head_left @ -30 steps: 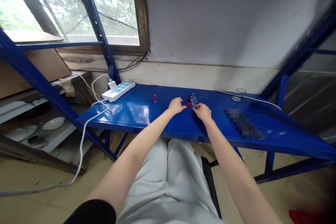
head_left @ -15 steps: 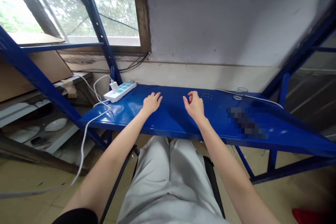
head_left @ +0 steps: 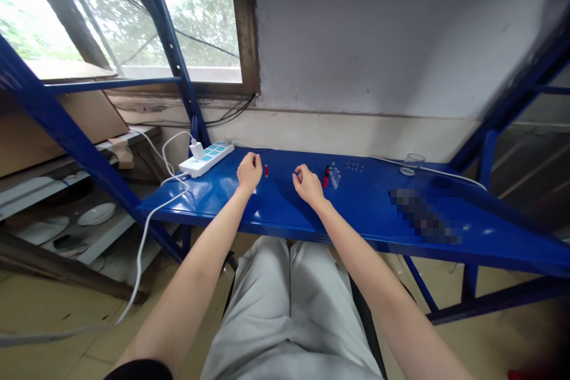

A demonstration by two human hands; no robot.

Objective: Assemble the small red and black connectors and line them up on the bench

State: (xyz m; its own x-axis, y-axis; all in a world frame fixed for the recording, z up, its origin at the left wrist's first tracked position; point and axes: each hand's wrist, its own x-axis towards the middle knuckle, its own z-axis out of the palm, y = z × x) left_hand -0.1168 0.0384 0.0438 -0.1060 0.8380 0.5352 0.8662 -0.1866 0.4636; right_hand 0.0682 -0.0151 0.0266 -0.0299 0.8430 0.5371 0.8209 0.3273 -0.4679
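Note:
My left hand [head_left: 250,172] is closed just above the blue tabletop, fingers curled inward; whatever they hold, if anything, is hidden. A small red cylinder [head_left: 266,171] stands just right of it, apart from the fingers. Fingers bent toward the thumb, my right hand [head_left: 308,184] is closed over the middle of the table, and I cannot make out anything in the pinch. Close to its right side are small red and black cylindrical pieces [head_left: 326,177] and a cluster of small clear pieces [head_left: 335,179]. Farther right, several tiny pieces [head_left: 354,167] lie in rows.
A white power strip [head_left: 207,158] with a plugged-in charger sits at the table's left end, its cable hanging off the edge. A clear glass [head_left: 412,164] stands at the back right by a white cable. A blurred dark object [head_left: 423,217] lies in front. Blue shelf posts flank the table.
My left hand has curled from spread to closed and shifted slightly left; the red cylinder now shows beside it. My right hand has moved left, uncovering the red, black and clear pieces.

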